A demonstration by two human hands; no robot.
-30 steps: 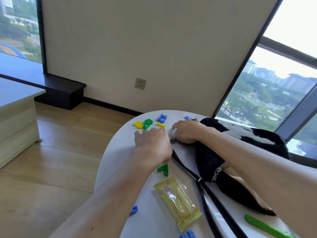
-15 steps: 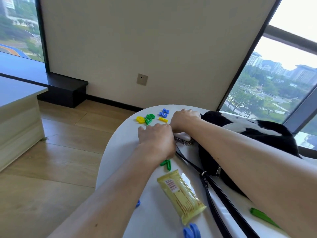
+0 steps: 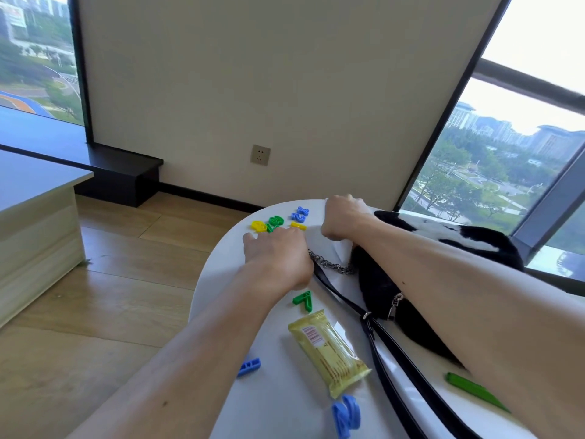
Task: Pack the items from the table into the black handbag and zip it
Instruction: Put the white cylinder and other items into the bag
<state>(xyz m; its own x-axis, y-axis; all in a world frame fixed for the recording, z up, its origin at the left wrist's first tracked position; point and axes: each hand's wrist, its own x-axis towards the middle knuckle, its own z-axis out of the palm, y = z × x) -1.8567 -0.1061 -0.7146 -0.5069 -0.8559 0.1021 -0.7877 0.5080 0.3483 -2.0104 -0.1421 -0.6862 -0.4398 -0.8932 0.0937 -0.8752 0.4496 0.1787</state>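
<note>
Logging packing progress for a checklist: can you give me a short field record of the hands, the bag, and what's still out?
left hand: knuckles up on the table, beside the chain; grip hidden
right hand: curled round a white item at the bag's far end
handbag: black, furry, lying on the table; opening not visible
still out: yellow packet, green 7, blue bar, blue number, green stick, far cluster
</note>
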